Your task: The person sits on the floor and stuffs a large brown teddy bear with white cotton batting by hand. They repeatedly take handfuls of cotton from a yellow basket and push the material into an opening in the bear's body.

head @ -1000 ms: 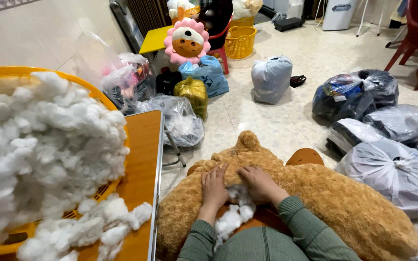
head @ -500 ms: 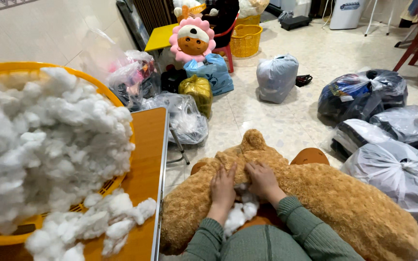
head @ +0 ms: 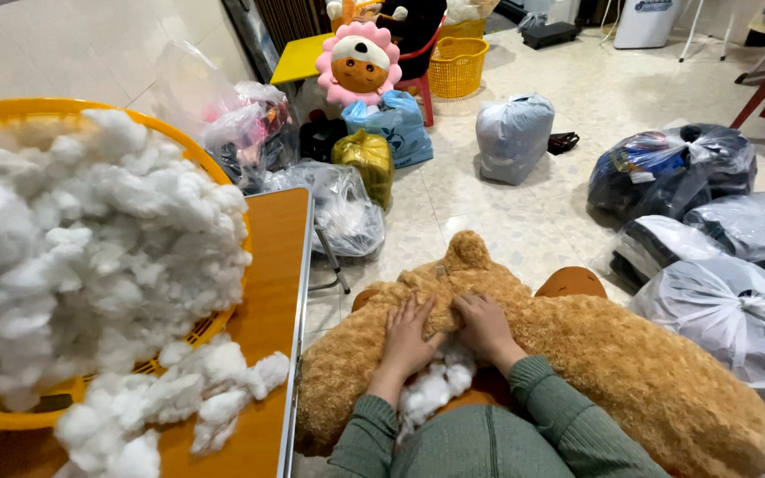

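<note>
Brown plush bear (head: 577, 354): lying across my lap, just off the worktop's (head: 267, 310) right edge. White stuffing (head: 436, 385) showing at the seam opening. My left hand (head: 407, 336) and right hand (head: 486, 323): flat on the fur, fingers spread, no grip closed on anything. Risk, as I judge it: loose stuffing spilling out if the opening gapes.

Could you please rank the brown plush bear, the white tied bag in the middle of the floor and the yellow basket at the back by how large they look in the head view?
1. brown plush bear, though nearest the camera.
2. white tied bag.
3. yellow basket, farthest away, so its true size is unsure.
</note>
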